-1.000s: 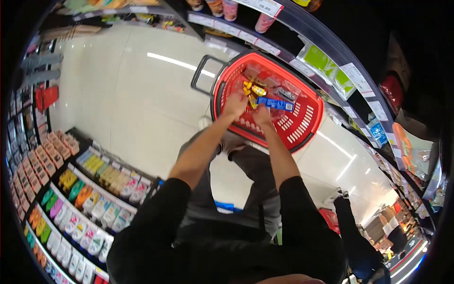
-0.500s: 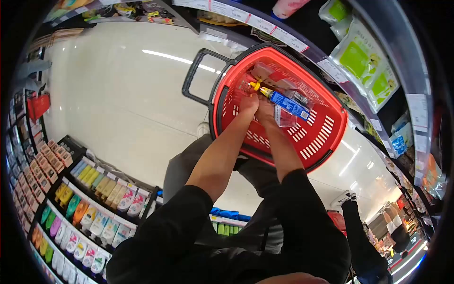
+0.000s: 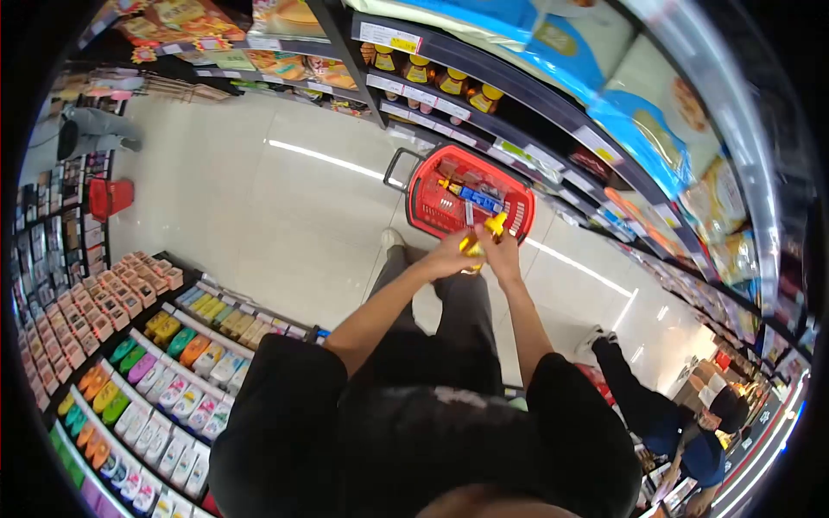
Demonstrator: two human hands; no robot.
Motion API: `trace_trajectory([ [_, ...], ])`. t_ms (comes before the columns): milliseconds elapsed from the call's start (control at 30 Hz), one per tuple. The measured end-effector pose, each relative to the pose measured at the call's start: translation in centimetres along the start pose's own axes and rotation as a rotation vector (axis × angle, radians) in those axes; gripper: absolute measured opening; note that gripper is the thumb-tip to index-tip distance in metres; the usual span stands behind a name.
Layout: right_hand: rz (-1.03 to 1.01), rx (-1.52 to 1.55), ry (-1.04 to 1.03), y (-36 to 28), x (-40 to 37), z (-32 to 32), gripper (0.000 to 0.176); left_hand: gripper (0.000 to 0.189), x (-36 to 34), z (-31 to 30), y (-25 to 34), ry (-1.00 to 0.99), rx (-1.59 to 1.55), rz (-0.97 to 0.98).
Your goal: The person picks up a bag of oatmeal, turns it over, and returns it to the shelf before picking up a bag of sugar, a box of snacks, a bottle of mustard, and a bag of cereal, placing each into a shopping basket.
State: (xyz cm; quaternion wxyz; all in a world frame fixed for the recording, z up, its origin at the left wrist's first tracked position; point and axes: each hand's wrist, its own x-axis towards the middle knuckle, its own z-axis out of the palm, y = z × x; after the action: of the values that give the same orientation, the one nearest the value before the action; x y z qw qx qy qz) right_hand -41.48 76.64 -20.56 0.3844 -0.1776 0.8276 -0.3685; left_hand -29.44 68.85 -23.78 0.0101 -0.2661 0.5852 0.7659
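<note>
I see both hands raised in front of the body and brought together over the pale floor (image 3: 259, 216). The left hand (image 3: 449, 257) and the right hand (image 3: 505, 252) meet on a small yellow packet (image 3: 477, 246), with the fingers of both curled in and closed on it. The left holds its lower end and the right holds the upper end, where a yellow tip pokes out above the knuckles. The packet sits between the two hands, held in the air just nearer to me than the red basket (image 3: 429, 213), which stands on the floor beyond them.

The packet is bright yellow, narrow and glossy. Most of it is covered by fingers, and it is too small for me to read any print.

The basket has a black handle (image 3: 393, 168) on its far left side and holds a blue box (image 3: 480, 200) among other small goods. Stocked shelves (image 3: 484, 112) run along the right, and rows of coloured tubes (image 3: 164, 380) fill a low rack on the left. Another person (image 3: 656, 414) in dark clothes is at the lower right.
</note>
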Motion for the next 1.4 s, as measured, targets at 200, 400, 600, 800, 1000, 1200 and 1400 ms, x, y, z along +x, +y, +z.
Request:
trace_trajectory([
  [200,-0.113,0.696,-0.122,-10.1,-8.1,-5.7,0.026,0.045,-6.9,-0.1,13.4,-0.014,-0.418,0.024],
  [400,-0.356,0.690,-0.244,-15.1,-9.7,-9.7,0.036,0.044,-8.5,1.2,19.7,-0.024,-0.235,0.111],
  [600,-0.332,0.659,-0.444,-14.0,-5.7,-12.0,0.029,0.044,-7.7,3.5,20.1,0.033,-0.174,0.054],
  [800,-0.048,0.767,-0.408,-11.3,-0.8,-9.9,0.027,0.037,-4.0,1.0,16.7,0.244,-0.285,-0.195],
  [1000,-0.014,0.475,-0.415,-12.1,5.3,-7.0,0.034,0.035,2.6,-3.8,14.4,0.173,-0.251,-0.116],
  [1200,-0.314,0.313,-0.076,-9.0,15.1,-4.7,0.043,0.030,14.2,-6.0,10.7,0.230,-0.578,-0.352],
  [1400,-0.381,-0.027,0.243,-10.1,17.0,-5.4,0.037,0.023,18.7,-4.1,12.7,0.168,-0.981,-0.284],
])
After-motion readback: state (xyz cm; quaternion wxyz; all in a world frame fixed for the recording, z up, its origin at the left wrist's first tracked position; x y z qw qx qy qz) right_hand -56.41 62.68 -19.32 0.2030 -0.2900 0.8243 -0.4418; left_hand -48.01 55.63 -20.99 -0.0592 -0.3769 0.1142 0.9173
